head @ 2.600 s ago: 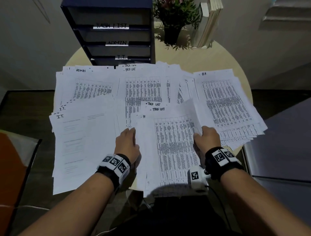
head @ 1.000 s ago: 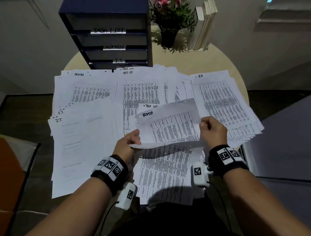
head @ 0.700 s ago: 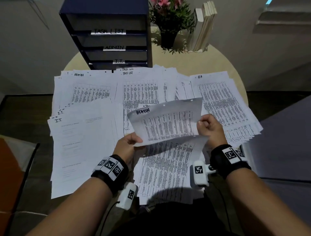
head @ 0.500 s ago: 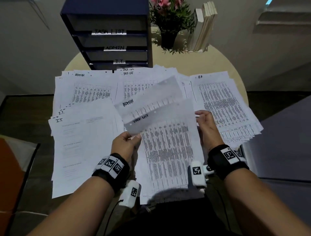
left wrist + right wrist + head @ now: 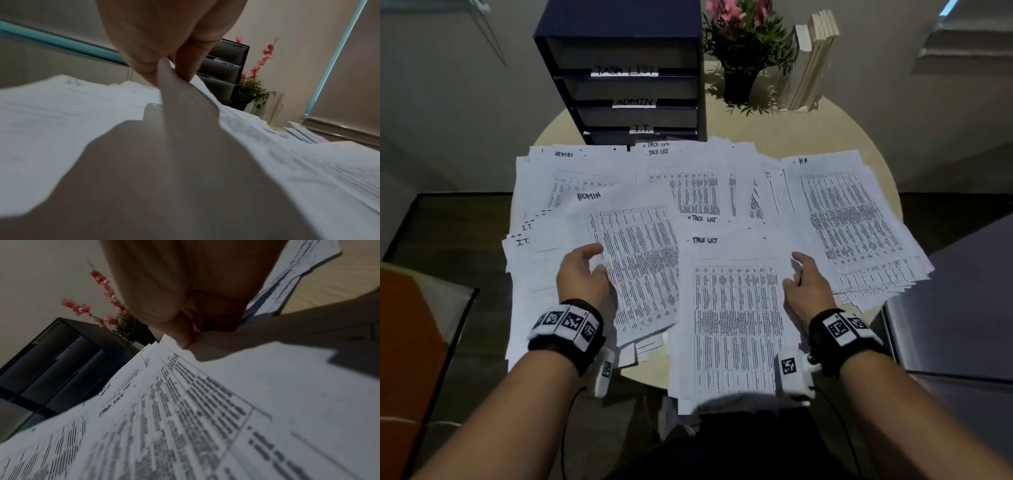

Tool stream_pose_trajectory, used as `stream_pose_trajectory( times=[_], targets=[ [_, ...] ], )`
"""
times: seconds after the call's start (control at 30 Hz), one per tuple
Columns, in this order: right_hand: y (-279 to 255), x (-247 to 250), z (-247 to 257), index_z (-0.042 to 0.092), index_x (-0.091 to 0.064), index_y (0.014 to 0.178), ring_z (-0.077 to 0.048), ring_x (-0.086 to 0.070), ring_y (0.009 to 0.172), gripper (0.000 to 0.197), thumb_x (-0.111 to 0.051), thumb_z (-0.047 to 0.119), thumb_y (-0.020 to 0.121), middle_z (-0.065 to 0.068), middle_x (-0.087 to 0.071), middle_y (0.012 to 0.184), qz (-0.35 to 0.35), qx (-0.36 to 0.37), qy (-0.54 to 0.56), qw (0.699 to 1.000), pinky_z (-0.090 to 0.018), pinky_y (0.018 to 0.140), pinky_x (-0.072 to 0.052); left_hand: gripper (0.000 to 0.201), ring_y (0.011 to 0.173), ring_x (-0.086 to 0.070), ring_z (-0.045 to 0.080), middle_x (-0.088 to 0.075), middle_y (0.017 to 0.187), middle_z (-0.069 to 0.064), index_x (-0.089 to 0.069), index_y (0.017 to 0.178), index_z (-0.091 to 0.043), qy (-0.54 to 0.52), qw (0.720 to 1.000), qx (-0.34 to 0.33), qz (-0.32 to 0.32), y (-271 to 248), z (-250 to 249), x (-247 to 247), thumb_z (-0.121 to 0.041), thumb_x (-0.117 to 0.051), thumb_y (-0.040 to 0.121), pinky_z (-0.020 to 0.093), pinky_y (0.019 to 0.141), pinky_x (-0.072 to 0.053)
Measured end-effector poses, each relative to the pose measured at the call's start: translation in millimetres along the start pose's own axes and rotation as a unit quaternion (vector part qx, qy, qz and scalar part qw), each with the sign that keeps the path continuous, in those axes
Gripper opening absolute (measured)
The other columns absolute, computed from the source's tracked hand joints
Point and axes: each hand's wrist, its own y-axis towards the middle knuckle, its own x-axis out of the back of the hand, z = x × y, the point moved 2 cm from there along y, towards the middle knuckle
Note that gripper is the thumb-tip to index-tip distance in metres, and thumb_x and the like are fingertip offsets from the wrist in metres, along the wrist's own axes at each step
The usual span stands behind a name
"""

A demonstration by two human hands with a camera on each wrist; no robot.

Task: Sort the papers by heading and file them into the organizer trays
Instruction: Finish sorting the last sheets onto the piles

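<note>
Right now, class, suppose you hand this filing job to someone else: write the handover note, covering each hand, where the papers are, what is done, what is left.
Left hand pinches the edge of an ADMIN sheet, lifted above the I.T. pile.
Right hand holds the right edge of the near TASK LIST stack.
ADMIN pile, a further TASK LIST pile and the H.R pile lie on the table.
Done: most sheets grouped by heading.
Left: place the ADMIN sheet on its pile, then file each pile into the organizer.
</note>
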Motion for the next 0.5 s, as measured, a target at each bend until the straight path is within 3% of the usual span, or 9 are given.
stream_pose_trajectory(
  times=[0.13, 0.27, 0.33, 0.43, 0.5],
  targets=[
    [0, -3, 5, 0.020, -0.038, 0.147, -0.029, -0.045, 0.134, 0.050, -0.046, 0.003, 0.100, -0.013, -0.044, 0.149, 0.000, -0.009, -0.011, 1.000, -0.023, 0.095, -0.030, 0.060, 0.128, -0.047, 0.013, -0.051, 0.137, -0.002, -0.056, 0.132, -0.017, 0.053, 0.997, -0.048, 0.025, 26, -10, 33, 0.017, -0.051, 0.083, 0.018, 0.104, -0.029],
    [0, -7, 11, 0.022, -0.040, 0.144, -0.030, -0.047, 0.130, 0.048, -0.047, 0.005, 0.100, -0.016, -0.048, 0.145, -0.011, -0.007, -0.019, 1.000, -0.023, 0.094, -0.031, 0.034, 0.113, -0.060, 0.025, -0.061, 0.127, 0.005, -0.068, 0.113, -0.016, 0.100, 0.991, -0.084, -0.041, 61, -24, 66, 0.005, -0.062, 0.086, 0.034, 0.102, -0.047],
    [-1, -9, 12, 0.023, -0.041, 0.143, -0.030, -0.049, 0.128, 0.048, -0.048, 0.006, 0.099, -0.017, -0.050, 0.142, -0.018, -0.009, -0.020, 1.000, -0.024, 0.094, -0.032, 0.044, 0.113, -0.061, 0.026, -0.059, 0.131, 0.005, -0.068, 0.119, -0.017, 0.114, 0.991, -0.070, -0.028, 83, -26, 78, 0.009, -0.060, 0.085, 0.041, 0.100, -0.050],
    [0, -14, 11, 0.023, -0.042, 0.142, -0.033, -0.053, 0.122, 0.047, -0.048, 0.004, 0.098, -0.017, -0.057, 0.120, -0.029, -0.012, -0.019, 0.999, -0.024, 0.088, -0.033, 0.075, 0.129, -0.048, 0.028, -0.044, 0.146, 0.004, -0.058, 0.134, -0.024, 0.148, 0.986, -0.070, 0.021, 112, -25, 86, 0.021, -0.053, 0.075, 0.044, 0.106, -0.046],
    [0, -17, 9, 0.021, -0.040, 0.138, -0.034, -0.055, 0.119, 0.044, -0.047, 0.003, 0.098, -0.011, -0.054, 0.107, -0.046, -0.012, -0.017, 0.999, -0.027, 0.087, -0.035, 0.072, 0.131, -0.046, 0.029, -0.042, 0.147, 0.004, -0.061, 0.130, -0.027, 0.155, 0.984, -0.087, 0.009, 128, -21, 87, 0.020, -0.053, 0.077, 0.042, 0.107, -0.044]
  ],
)
